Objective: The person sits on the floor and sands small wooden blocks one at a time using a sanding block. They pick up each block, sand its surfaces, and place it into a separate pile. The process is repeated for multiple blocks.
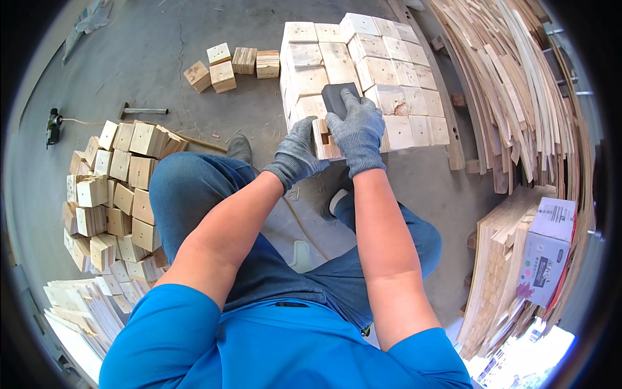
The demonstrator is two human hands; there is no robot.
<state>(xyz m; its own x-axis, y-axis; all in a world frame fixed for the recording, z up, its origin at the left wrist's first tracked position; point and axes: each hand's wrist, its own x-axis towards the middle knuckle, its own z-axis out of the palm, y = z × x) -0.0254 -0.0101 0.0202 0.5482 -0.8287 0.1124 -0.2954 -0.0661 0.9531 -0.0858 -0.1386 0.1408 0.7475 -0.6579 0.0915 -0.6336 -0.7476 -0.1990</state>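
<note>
Grip of the right hand point(358, 126), gloved in grey knit, is closed over a dark grey rectangular block point(338, 96) at the near edge of the landmark, a large stack of pale square-faced wooden blocks point(402, 71). Grip of the left hand point(298, 152), gloved alike, appears clamped on the left side of a pale wooden block with notched openings point(329, 149), at the stack's near left corner; this probably steadies it while the right palm bears down beside it. Just left of the stack, five loose layered-wood blocks point(223, 76) sit on the grey concrete floor point(175, 39). Farther left of it are a T-shaped metal tool point(146, 111), a dark power tool point(53, 126) and a piled heap of pale wooden blocks point(133, 172), perhaps kept within reach of the seated person. Right of the stack, long thin wooden slats point(505, 84) lie lengthwise, likely to bundle neatly. Nearer than those, still right of the stack, a white-and-purple cardboard box point(549, 249) stands against stacked timber pieces point(495, 266); its contents cannot be seen.
</note>
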